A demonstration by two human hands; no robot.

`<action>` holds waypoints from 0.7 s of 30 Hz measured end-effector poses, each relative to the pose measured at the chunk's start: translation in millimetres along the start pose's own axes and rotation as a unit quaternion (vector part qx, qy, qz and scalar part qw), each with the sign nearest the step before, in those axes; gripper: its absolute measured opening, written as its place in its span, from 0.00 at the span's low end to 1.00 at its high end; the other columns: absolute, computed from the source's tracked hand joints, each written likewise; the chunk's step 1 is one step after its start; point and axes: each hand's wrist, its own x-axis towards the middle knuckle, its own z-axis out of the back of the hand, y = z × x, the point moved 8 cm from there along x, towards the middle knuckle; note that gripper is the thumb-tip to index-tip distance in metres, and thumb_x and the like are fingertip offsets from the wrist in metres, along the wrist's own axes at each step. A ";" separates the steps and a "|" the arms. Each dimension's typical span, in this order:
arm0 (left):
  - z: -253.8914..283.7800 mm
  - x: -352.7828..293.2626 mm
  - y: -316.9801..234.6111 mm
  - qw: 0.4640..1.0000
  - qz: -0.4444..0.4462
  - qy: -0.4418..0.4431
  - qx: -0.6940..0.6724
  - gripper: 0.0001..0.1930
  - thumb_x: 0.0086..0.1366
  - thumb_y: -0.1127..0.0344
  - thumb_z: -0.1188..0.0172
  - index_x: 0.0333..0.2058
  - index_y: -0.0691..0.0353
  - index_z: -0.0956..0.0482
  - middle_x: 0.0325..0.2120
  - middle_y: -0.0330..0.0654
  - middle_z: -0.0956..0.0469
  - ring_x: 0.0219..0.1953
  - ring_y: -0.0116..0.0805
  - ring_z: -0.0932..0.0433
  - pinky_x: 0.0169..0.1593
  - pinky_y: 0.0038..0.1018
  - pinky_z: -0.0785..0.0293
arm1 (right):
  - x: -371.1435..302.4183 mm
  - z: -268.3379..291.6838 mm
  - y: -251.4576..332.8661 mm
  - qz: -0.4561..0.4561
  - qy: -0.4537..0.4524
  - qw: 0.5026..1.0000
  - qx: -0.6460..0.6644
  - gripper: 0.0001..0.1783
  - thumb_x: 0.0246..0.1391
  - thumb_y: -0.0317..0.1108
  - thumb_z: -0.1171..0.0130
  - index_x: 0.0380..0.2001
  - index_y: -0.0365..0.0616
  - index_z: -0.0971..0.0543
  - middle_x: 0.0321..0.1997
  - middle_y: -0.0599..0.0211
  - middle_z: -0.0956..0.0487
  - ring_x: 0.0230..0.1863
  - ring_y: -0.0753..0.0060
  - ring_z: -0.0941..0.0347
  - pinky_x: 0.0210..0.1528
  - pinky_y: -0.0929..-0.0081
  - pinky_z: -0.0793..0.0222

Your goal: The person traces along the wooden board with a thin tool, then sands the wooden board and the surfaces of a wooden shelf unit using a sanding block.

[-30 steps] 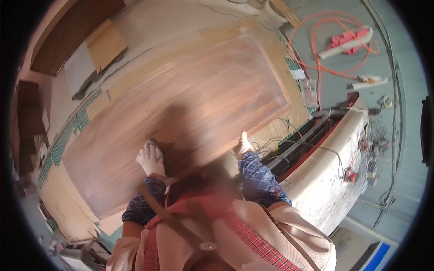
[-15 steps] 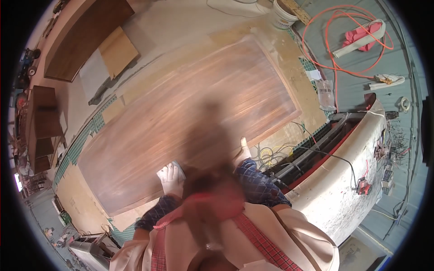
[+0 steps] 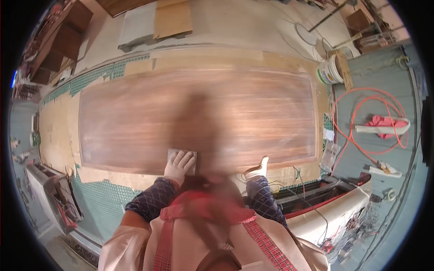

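Note:
A long brown wooden panel (image 3: 271, 113) with visible grain lies flat before me, and my shadow falls dark across its middle. My left hand (image 3: 178, 165), in a white glove, presses a grey square sanding pad (image 3: 193, 158) onto the panel near its front edge. Its fingers spread over the pad. By the front edge, farther right, is my right hand (image 3: 257, 170), gloved as well. Its thumb stretches out away from the other fingers, which are partly hidden, and no object shows in it.
Cardboard (image 3: 56, 131) lies under and around the panel, over green mesh (image 3: 104, 196). A white bucket (image 3: 330, 71) stands at the far right, near a coiled orange hose (image 3: 352, 97). A pale curved-sided piece of equipment (image 3: 332, 207) with cables stands close at my right.
My view has swung round, so the panel now lies level across it. My left hand and the pad remain on the panel near the front edge. The right hand stays by that edge.

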 end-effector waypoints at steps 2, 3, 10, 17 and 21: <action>37.3 24.1 9.2 0.999 0.028 0.016 -0.015 0.35 0.54 0.63 0.39 0.64 0.53 0.31 0.67 0.41 0.36 0.69 0.47 0.40 0.70 0.48 0.44 | 13.1 -4.7 11.4 -0.007 -0.027 0.999 -0.028 0.54 0.53 0.80 0.51 0.69 0.49 0.36 0.71 0.55 0.34 0.67 0.45 0.39 0.71 0.46 0.45; 49.1 37.2 16.4 0.999 0.030 -0.003 -0.032 0.36 0.53 0.63 0.38 0.63 0.54 0.31 0.67 0.41 0.35 0.69 0.47 0.39 0.70 0.48 0.44 | 29.4 -2.5 19.1 -0.034 0.004 0.998 -0.055 0.52 0.51 0.79 0.48 0.67 0.50 0.31 0.63 0.59 0.25 0.57 0.56 0.28 0.56 0.54 0.28; 114.0 122.1 76.2 0.996 0.065 -0.060 0.033 0.39 0.47 0.71 0.35 0.63 0.60 0.31 0.64 0.48 0.32 0.67 0.53 0.37 0.73 0.47 0.49 | 57.3 -131.5 55.8 0.009 0.001 1.000 0.029 0.21 0.62 0.46 0.35 0.53 0.48 0.23 0.53 0.64 0.19 0.56 0.56 0.25 0.59 0.49 0.26; 151.4 182.9 114.6 0.994 0.075 -0.060 0.059 0.42 0.44 0.72 0.30 0.63 0.57 0.31 0.60 0.47 0.28 0.64 0.50 0.33 0.71 0.46 0.46 | 30.9 -218.4 98.6 -0.045 0.136 0.990 -0.011 0.32 0.61 0.45 0.34 0.62 0.45 0.33 0.64 0.54 0.28 0.66 0.51 0.34 0.66 0.52 0.35; 150.4 187.0 130.8 0.996 0.054 -0.056 0.049 0.40 0.49 0.73 0.34 0.64 0.57 0.32 0.60 0.46 0.27 0.64 0.47 0.33 0.69 0.42 0.42 | 27.9 -188.2 160.6 -0.061 0.122 0.864 -0.485 0.34 0.57 0.49 0.32 0.62 0.45 0.30 0.64 0.57 0.27 0.67 0.55 0.33 0.65 0.54 0.33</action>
